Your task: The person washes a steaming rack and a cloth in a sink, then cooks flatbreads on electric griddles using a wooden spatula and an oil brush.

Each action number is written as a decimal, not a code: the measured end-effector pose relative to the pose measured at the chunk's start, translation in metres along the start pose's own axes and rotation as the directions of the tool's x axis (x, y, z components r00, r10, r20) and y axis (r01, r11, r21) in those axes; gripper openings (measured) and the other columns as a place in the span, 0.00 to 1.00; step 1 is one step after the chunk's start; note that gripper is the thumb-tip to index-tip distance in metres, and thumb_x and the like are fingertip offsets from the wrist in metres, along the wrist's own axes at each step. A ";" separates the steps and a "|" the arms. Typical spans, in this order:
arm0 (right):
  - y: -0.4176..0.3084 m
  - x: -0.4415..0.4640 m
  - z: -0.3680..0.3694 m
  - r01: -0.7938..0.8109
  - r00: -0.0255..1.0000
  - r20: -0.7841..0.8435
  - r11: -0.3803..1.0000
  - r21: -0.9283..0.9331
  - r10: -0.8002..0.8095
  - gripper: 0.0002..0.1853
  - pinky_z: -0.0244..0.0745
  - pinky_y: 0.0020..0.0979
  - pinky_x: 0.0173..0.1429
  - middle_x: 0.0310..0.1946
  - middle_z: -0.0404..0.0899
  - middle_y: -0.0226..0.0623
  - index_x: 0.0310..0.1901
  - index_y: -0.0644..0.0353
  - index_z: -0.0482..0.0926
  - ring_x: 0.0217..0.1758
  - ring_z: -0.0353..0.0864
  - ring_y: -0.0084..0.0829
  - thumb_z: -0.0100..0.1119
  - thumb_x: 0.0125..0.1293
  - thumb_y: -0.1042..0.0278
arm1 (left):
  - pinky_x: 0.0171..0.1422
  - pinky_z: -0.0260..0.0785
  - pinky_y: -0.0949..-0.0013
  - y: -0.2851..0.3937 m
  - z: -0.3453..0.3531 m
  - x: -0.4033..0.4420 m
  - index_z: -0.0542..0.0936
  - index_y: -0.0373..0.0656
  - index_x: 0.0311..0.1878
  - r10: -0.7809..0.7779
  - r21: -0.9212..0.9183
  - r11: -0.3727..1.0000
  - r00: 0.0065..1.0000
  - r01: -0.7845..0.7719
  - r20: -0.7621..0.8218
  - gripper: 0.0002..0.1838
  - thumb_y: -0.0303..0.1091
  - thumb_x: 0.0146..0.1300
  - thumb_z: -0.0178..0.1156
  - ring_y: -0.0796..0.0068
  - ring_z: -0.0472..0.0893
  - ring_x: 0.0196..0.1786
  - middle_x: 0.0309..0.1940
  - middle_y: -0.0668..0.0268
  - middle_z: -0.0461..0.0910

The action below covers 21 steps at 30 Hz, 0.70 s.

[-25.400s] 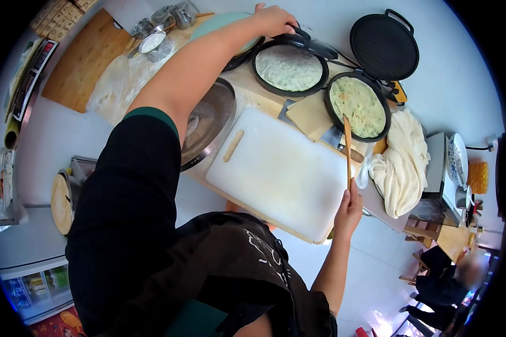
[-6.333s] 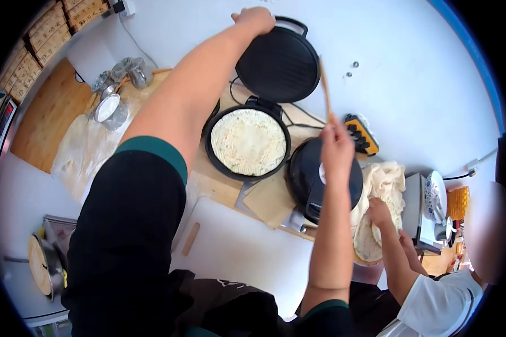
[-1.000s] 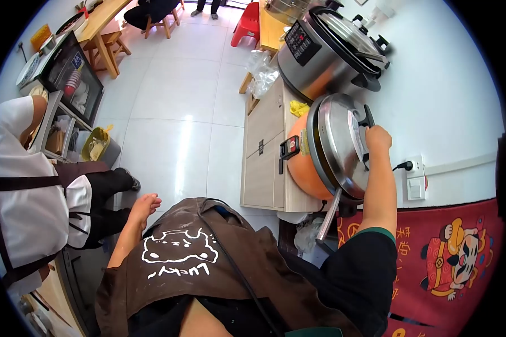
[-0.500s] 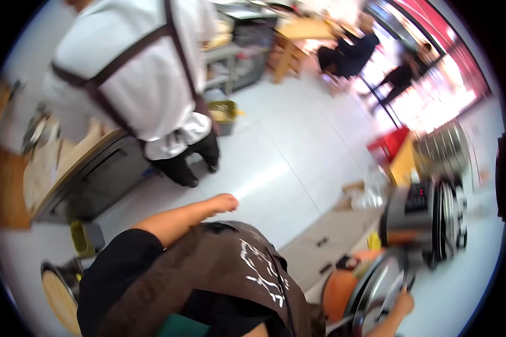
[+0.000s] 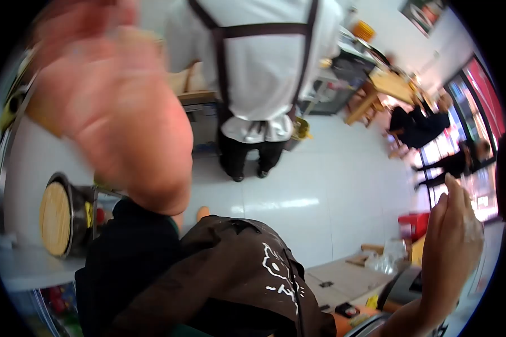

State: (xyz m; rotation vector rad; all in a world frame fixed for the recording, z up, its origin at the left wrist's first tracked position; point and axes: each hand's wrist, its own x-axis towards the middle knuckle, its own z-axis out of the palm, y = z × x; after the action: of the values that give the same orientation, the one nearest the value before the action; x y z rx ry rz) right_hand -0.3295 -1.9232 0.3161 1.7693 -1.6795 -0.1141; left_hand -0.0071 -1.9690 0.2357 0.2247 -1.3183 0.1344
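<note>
My left hand (image 5: 126,112) is raised close to the camera at the upper left, large and blurred, palm side in view. Its fingers smear together at the top, so I cannot make out how they are bent or whether they hold anything. On the right, my right hand (image 5: 455,238) is lifted with its fingers stretched upward, open. Nothing shows in it, and a pale, wet-looking patch lies on its skin. Below my right forearm, a rounded metal rim (image 5: 368,324) is partly hidden. I wear a brown apron (image 5: 230,269) with white drawing on it.
A person in a white shirt (image 5: 264,73) stands ahead, back turned, at a counter. At left is a metal pot with a wooden lid (image 5: 55,219). A low cabinet (image 5: 343,278) bears a plastic bag (image 5: 385,258). Two people sit by the glass doors at right.
My left hand has risen from in front of my apron toward the camera. The right has left the metal lid and come up, fingers extended. The view has swung leftward.
</note>
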 end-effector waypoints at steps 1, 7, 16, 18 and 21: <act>-0.025 0.011 -0.024 0.077 0.994 -0.079 0.996 0.046 -0.074 0.15 0.78 0.33 0.44 0.44 0.84 0.42 0.56 0.62 0.77 0.41 0.84 0.36 0.47 0.74 0.67 | 0.70 0.56 0.64 0.010 -0.011 0.010 0.70 0.36 0.61 0.113 -0.032 0.993 0.993 -0.114 -0.027 0.22 0.24 0.62 0.54 0.67 0.69 0.63 0.58 0.59 0.72; -0.135 0.051 -0.121 0.477 0.840 -0.357 0.869 0.127 -0.409 0.14 0.76 0.32 0.40 0.37 0.82 0.44 0.52 0.64 0.78 0.33 0.81 0.34 0.46 0.74 0.68 | 0.70 0.54 0.62 0.054 -0.065 0.030 0.70 0.37 0.60 0.379 -0.062 0.925 0.924 -0.376 0.046 0.22 0.25 0.61 0.55 0.65 0.68 0.63 0.58 0.58 0.71; -0.255 0.068 -0.217 0.713 0.671 -0.481 0.669 0.209 -0.565 0.13 0.74 0.32 0.38 0.32 0.81 0.43 0.50 0.65 0.79 0.29 0.77 0.32 0.46 0.74 0.68 | 0.70 0.52 0.58 0.101 -0.157 0.027 0.69 0.38 0.59 0.327 0.078 0.935 0.925 -0.347 0.191 0.22 0.26 0.60 0.56 0.62 0.67 0.63 0.59 0.57 0.70; -0.272 0.072 -0.235 0.728 0.670 -0.462 0.635 0.257 -0.581 0.13 0.74 0.32 0.37 0.31 0.80 0.43 0.49 0.65 0.79 0.28 0.76 0.32 0.46 0.74 0.68 | 0.69 0.51 0.57 0.108 -0.178 0.029 0.69 0.39 0.59 0.292 0.118 0.939 0.930 -0.323 0.222 0.22 0.26 0.60 0.57 0.61 0.67 0.63 0.59 0.57 0.69; -0.286 0.079 -0.253 0.732 0.680 -0.420 0.590 0.340 -0.601 0.13 0.73 0.32 0.36 0.30 0.80 0.42 0.48 0.65 0.79 0.27 0.75 0.31 0.46 0.74 0.68 | 0.69 0.50 0.56 0.114 -0.200 0.036 0.69 0.39 0.58 0.261 0.173 0.936 0.933 -0.307 0.247 0.22 0.27 0.60 0.57 0.60 0.66 0.63 0.60 0.56 0.69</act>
State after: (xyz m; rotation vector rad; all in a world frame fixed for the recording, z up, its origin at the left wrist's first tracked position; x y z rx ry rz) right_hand 0.0534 -1.9116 0.3888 2.6143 -0.7776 0.2301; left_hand 0.1646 -1.8113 0.2341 0.2292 -1.5557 0.5103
